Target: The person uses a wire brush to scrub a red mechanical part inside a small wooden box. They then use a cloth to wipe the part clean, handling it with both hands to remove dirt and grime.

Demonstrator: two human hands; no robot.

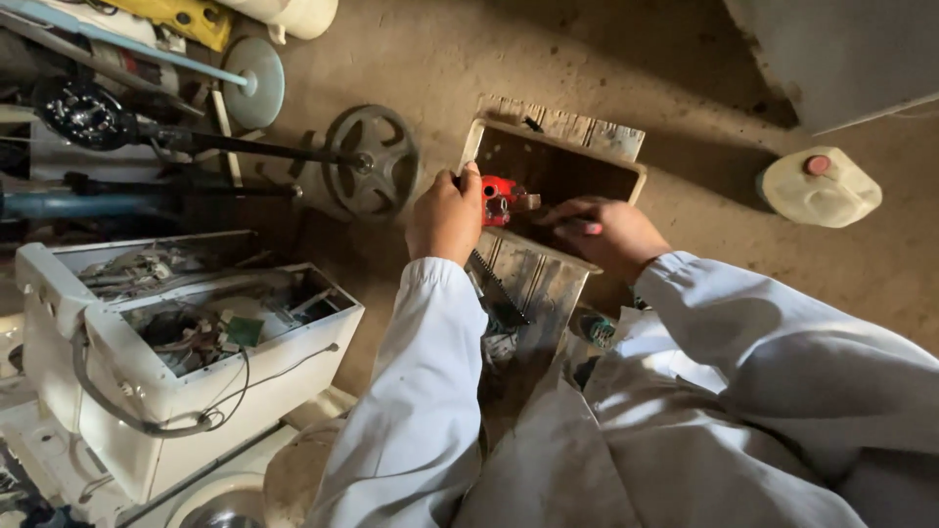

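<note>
My left hand (pixel 446 217) is closed around a red tool (pixel 499 198) with a metal part, held over the edge of an open wooden box (pixel 599 141) on the dirt floor. My right hand (pixel 604 233) reaches into the box beside the red tool, fingers curled on something small that I cannot make out. Both arms wear pale long sleeves. A saw blade (pixel 496 288) with dark teeth lies against the box's near side, below my left wrist.
A white opened appliance casing (pixel 156 381) with wires and a hose stands at the left. A pulley wheel (pixel 373 172) on a shaft and other machine parts lie at the upper left. A white plastic jug (pixel 820 188) with a red cap sits at the right.
</note>
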